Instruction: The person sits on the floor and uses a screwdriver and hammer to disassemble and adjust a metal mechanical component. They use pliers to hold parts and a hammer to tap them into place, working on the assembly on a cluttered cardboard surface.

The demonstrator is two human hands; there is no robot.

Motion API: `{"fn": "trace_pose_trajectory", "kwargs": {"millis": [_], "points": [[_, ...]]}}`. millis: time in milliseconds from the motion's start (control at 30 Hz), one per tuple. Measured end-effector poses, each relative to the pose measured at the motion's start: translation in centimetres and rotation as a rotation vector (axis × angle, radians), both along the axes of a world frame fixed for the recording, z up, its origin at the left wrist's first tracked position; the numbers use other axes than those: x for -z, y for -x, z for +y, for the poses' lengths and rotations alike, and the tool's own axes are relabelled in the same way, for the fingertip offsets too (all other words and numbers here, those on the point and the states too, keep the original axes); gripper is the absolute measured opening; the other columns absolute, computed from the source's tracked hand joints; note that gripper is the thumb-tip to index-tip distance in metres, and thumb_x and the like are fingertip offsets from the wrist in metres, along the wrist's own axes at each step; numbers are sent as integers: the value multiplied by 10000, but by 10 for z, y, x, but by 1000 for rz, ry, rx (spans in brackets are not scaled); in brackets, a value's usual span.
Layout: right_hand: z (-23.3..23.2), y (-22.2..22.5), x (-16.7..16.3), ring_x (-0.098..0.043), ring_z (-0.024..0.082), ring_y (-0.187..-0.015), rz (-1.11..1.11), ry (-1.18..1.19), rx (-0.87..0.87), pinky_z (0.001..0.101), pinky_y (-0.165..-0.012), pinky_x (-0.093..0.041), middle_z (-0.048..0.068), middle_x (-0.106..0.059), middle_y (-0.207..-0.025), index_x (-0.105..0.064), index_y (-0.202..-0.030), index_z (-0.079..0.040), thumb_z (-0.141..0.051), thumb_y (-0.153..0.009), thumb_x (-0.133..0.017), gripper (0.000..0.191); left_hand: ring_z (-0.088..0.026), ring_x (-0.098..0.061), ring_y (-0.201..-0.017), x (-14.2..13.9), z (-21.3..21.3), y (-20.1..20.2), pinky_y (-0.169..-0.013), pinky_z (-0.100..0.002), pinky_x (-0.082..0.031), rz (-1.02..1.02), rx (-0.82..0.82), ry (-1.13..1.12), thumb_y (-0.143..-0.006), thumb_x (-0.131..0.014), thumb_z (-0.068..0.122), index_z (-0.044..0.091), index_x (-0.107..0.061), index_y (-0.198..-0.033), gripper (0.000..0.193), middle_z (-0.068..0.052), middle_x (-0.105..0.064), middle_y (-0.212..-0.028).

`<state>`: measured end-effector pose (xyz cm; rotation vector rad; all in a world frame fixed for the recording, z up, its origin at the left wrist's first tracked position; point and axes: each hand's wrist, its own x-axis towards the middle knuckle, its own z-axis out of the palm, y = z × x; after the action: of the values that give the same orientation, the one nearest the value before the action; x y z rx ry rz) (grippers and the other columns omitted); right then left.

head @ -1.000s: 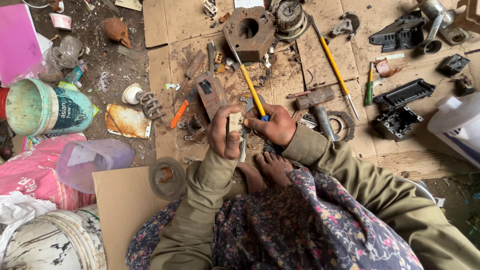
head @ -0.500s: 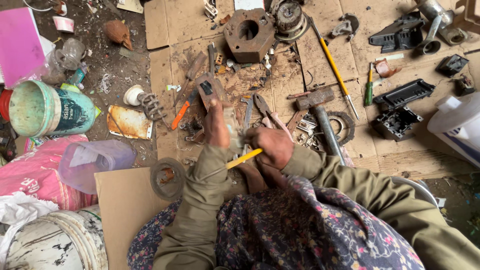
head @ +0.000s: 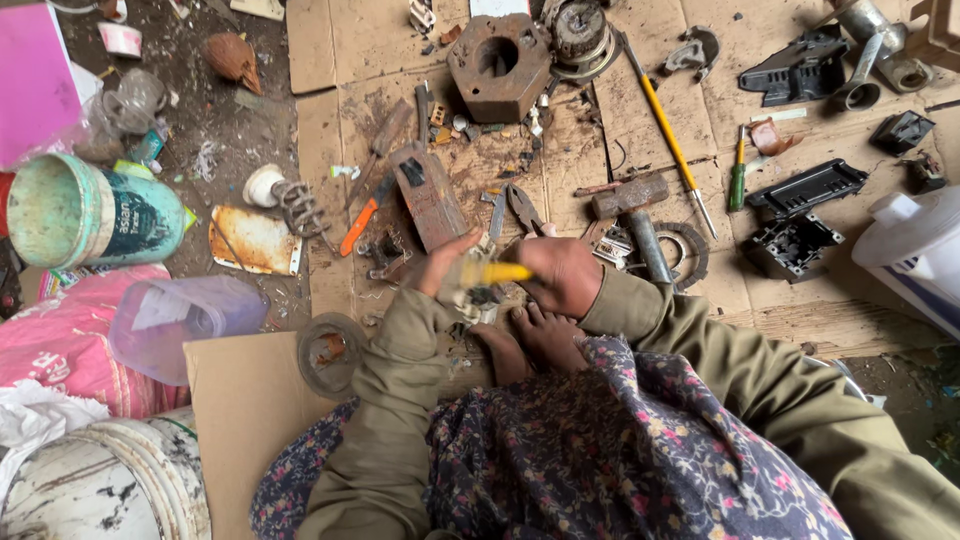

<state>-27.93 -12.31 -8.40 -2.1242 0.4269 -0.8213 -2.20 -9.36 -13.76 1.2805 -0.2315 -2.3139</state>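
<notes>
Screwdriver's yellow handle (head: 497,272) shows; right hand (head: 563,276) hides its shaft.

Pliers (head: 524,208), hammer (head: 636,215) crowd front of hands; bare cardboard (head: 250,400) left.

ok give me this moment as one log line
left hand: holds small part | right hand: grips yellow screwdriver on it | hammer, pliers on cardboard
</notes>
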Motion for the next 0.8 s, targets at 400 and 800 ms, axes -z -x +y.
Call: {"fn": "trace_pose_trajectory", "kwargs": {"millis": [400, 800], "points": [[-22, 21, 40, -680, 227, -682, 154, 189, 319, 350, -560, -558, 87, -680, -783, -672, -1007, -73, -83, -890, -753, 143, -343, -742, -912, -26, 22, -24, -725, -400, -646, 567, -142, 167, -1049, -540, 388, -102, -556, -1349, 575, -311, -695, -1081], [-3, 18, 31, -470, 146, -556, 98, -798, 356, 326, -470, -446, 13, -550, -688, -631, -1046, -26, -204, -1003, -674, 188, -257, -654, -1019, -56, 9, -8, -868, -376, -583, 278, -215, 526, -907, -784, 317, -7, -471, -1395, 665, -156, -635, -1097]]}}
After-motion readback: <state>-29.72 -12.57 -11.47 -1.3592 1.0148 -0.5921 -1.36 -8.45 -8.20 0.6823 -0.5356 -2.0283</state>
